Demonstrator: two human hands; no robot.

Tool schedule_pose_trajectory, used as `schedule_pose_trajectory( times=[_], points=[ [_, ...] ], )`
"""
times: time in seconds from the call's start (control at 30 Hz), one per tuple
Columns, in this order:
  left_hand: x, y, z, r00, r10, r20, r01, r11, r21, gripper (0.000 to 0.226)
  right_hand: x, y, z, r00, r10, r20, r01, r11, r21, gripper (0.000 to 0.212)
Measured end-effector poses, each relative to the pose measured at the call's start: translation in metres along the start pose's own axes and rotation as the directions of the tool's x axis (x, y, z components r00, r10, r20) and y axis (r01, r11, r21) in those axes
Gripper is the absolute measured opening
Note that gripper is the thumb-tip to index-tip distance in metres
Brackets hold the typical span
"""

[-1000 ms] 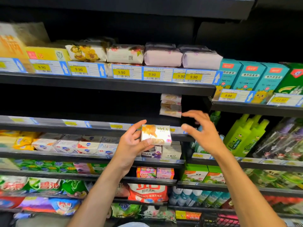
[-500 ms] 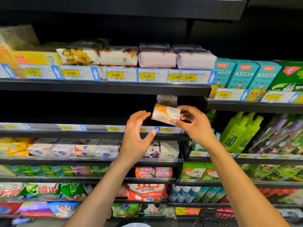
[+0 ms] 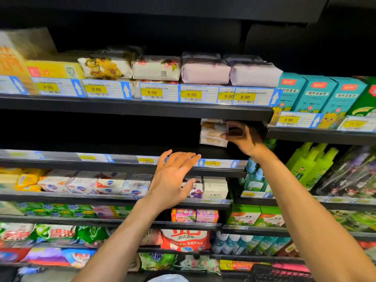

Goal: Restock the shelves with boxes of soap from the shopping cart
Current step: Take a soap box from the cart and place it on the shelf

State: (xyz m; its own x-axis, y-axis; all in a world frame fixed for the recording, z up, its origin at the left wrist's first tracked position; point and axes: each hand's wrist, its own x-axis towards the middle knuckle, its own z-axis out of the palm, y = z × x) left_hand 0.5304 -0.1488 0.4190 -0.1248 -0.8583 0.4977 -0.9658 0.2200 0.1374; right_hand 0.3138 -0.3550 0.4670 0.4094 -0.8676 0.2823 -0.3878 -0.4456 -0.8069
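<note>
Dark shelf (image 3: 126, 148): right hand (image 3: 243, 139) pinches soap box (image 3: 213, 125); left hand (image 3: 173, 180) fingers (image 3: 184, 160) spread.

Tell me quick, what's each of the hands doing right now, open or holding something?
Left hand: open, holding nothing.
Right hand: gripping a soap box.

I read 9.90, black on yellow, on six price tags (image 3: 151, 92) along the edge of the upper shelf (image 3: 142, 110). White up-arrows on blue stand beside some of them. One more 9.90 tag (image 3: 288, 119) sits on the shelf edge to the right, in front of the teal boxes (image 3: 317, 92), which carry Chinese characters. A white wrapped pack (image 3: 156, 68) bears a QR code. The yellow box (image 3: 55, 71) shows 35. A red bag (image 3: 186, 239) low down has large Chinese characters. Print on the soap box (image 3: 213, 127) and the lower tags (image 3: 212, 163) is too blurred for me.
</note>
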Motion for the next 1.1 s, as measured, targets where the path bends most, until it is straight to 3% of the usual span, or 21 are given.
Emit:
schedule_pose_trajectory(
  times=[0.57,0.73,0.87,0.97,1.1],
  points=[
    [-0.001,-0.001,-0.002,0.998,0.014,0.053,-0.016,0.999,0.043,0.073,-0.005,-0.003,0.003,0.996,0.057,-0.072,-0.057,0.998,0.000,0.050],
    [-0.008,0.016,-0.008,0.990,0.130,-0.058,-0.128,0.991,0.041,0.061,-0.041,0.008,-0.012,0.986,0.121,-0.114,-0.117,0.992,0.044,0.033],
    [-0.007,0.038,-0.001,0.970,0.238,-0.045,-0.241,0.969,-0.062,0.056,-0.099,0.022,-0.033,0.977,0.093,-0.191,-0.128,0.975,-0.179,0.038],
    [-0.009,0.064,0.014,0.948,0.310,0.070,-0.299,0.944,-0.137,0.055,-0.161,0.043,-0.048,0.980,0.027,-0.199,-0.106,0.912,-0.396,0.048],
    [-0.014,0.115,0.046,0.864,0.443,0.239,-0.384,0.888,-0.254,0.059,-0.259,0.075,-0.064,0.955,0.091,-0.284,-0.249,0.768,-0.590,0.061]
  ],
)
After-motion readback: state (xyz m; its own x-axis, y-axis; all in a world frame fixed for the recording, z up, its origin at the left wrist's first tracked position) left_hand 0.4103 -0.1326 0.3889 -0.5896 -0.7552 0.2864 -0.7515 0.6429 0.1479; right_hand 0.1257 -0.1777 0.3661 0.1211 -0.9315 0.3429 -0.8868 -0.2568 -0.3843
